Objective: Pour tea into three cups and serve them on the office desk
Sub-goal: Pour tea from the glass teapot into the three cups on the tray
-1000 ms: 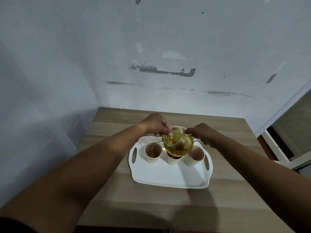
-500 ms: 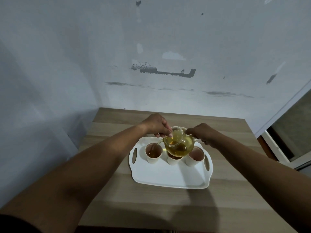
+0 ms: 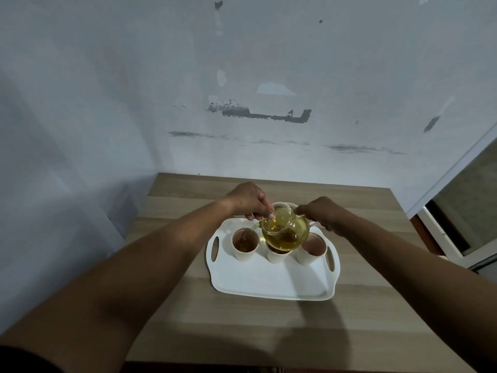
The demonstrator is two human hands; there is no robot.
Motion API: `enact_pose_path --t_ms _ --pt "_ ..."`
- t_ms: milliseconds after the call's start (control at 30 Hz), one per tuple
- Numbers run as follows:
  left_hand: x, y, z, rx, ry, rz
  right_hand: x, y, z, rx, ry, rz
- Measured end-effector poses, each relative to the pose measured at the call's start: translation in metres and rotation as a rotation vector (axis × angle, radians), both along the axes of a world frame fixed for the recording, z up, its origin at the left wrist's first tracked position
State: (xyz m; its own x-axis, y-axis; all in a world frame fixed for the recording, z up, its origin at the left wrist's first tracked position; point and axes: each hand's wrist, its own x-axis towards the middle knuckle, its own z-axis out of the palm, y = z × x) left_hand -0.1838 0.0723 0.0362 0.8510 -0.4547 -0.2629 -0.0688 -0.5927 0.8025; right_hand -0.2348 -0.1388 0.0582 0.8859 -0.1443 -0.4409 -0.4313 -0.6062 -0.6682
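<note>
A wooden table (image 3: 172,305) stands in the corner of a scuffed pale wall (image 3: 242,63), and both bare forearms reach out across it. A white tray (image 3: 269,281) with cut-out handles lies on the table just below the two hands. Held above the tray, between the hands, is a round glass teapot (image 3: 286,231) of amber tea, tilted so its spout points down and away from the right hand toward the left. The right hand (image 3: 322,212) is closed around the teapot's handle, carrying it. The left hand (image 3: 247,200) is curled above the pot's top, fingertips pressing on the lid (image 3: 277,222). Three white cups stand upright in a row on the tray under the hands. The left cup (image 3: 244,244), just below the left hand and under the spout, holds brown tea. The middle cup (image 3: 277,257) is largely hidden beneath the teapot. The right cup (image 3: 312,250) sits below the right hand; its contents cannot be told.
</note>
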Motion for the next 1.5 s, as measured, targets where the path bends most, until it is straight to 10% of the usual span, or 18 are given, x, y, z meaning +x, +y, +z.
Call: enact_pose_path --t_ms 1500 --pt "0.010 -0.024 0.013 0.017 -0.044 -0.079 -0.022 -0.020 -0.005 0.220 0.014 -0.154"
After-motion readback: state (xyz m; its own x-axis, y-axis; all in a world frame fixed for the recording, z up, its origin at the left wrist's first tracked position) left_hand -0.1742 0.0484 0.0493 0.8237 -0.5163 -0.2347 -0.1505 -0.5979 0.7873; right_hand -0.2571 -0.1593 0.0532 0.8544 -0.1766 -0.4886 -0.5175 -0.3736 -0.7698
